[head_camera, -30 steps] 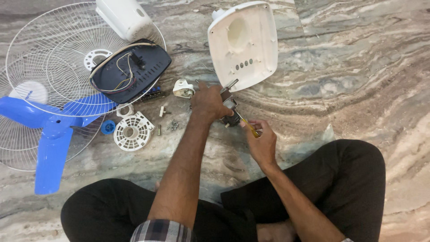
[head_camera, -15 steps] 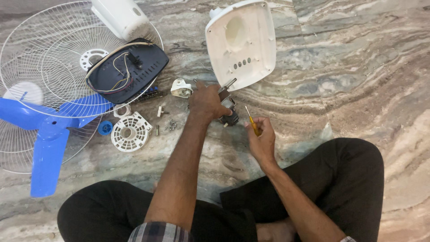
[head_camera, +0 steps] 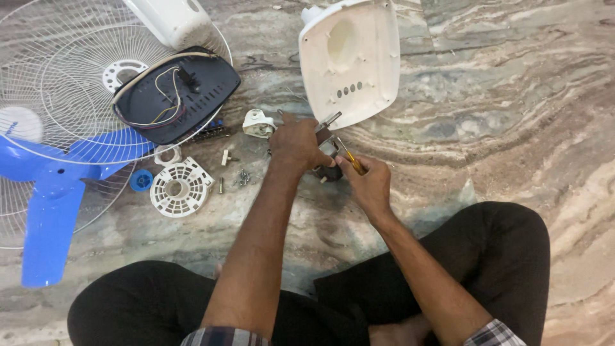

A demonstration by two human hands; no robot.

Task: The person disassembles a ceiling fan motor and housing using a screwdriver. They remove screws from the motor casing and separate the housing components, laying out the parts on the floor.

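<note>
Our left hand (head_camera: 296,140) has its fingers clamped on a small dark metal motor (head_camera: 327,157) with a steel shaft, set on the veined marble floor (head_camera: 500,128). Our right hand (head_camera: 368,182) fingers pinch a yellow-handled screwdriver (head_camera: 351,157) against it. Just beyond lies a smooth white plastic cover (head_camera: 352,57); leftward, a wire grille (head_camera: 57,83) and blue blades (head_camera: 51,198).
</note>
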